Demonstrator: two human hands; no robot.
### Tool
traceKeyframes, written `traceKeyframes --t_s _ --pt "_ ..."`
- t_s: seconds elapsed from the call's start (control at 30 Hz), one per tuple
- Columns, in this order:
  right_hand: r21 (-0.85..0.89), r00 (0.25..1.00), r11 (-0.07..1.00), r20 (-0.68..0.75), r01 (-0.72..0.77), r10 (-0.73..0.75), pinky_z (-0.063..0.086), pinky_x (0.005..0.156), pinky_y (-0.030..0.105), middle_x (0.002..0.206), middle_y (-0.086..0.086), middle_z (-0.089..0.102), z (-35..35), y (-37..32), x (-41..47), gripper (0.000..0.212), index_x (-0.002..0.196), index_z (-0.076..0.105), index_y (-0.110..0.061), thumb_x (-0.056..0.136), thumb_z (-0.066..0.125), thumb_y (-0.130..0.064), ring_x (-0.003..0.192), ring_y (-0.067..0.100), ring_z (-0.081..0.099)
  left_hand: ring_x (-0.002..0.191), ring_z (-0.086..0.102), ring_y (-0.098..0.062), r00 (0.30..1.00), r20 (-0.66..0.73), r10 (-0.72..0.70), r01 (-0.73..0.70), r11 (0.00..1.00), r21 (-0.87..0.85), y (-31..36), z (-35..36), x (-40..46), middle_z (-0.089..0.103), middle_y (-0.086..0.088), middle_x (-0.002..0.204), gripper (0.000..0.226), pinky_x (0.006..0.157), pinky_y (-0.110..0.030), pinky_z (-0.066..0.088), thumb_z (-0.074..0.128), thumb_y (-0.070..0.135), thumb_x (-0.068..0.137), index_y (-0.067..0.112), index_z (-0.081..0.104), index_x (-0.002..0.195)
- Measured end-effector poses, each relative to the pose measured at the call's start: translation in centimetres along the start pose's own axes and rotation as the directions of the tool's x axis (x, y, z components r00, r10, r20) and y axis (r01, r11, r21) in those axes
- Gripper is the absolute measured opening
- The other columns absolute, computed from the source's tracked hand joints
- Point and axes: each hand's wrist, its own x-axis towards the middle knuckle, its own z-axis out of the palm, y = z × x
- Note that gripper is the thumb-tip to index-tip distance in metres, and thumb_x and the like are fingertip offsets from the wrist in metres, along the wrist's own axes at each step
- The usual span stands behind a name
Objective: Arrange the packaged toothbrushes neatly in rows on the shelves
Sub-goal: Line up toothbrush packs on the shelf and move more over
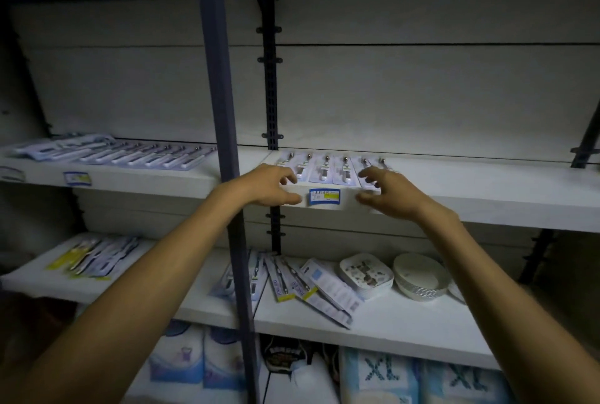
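— While both hands hang at the front edge of the middle shelf [454, 196], tell me how the row of toothbrush packs [331, 168] lies from them.

— Just beyond the fingertips, centre of the frame. My left hand [269, 187] sits at the row's left end, my right hand [386, 191] at its right end, so the row lies between them. Each pack's long axis runs front to back, heads toward the rear wall. Neither hand is clearly nearer.

— What are the hands holding?

— Nothing, as far as I can see. Both are spread, fingers loosely bent, thumbs low by the price label [324, 195]. Whether the fingertips touch the end packs I cannot tell; they are blurred.

— How do the packs look?

— Flat clear blister cards, side by side, fairly even. Loose packs [305, 283] lie askew on the lower shelf [406, 325].
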Motion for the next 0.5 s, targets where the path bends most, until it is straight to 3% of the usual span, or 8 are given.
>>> traceKeyframes --t_s 0.23,0.5 --pt "-0.018 0.997 0.999 0.056 0.05 -0.049 0.047 0.095 0.037 0.135 0.005 0.053 1.3 -5.2 0.5 0.053 0.136 0.043 -0.023 0.089 0.061 -0.039 0.114 0.022 0.054 0.114 0.055 -0.018 0.997 0.013 -0.075 0.075 0.997 -0.018 -5.4 -0.8 -3.9 0.055 -0.001 0.132 0.055 0.1 -0.037 0.046 0.064 0.051 0.085 0.026 0.051 0.132" --pt "0.022 0.994 0.998 0.091 0.065 -0.067 0.046 0.095 0.038 0.131 0.004 0.054 5.7 -13.7 2.7 0.051 0.135 0.043 -0.025 0.089 0.06 -0.039 0.108 0.019 0.056 0.117 0.054 -0.018 0.997 0.005 -0.081 0.081 0.996 -0.032 -15.0 -2.8 -6.5 0.056 -0.003 0.133 0.05 0.094 -0.029 0.043 0.063 0.043 0.089 0.021 0.053 0.132"
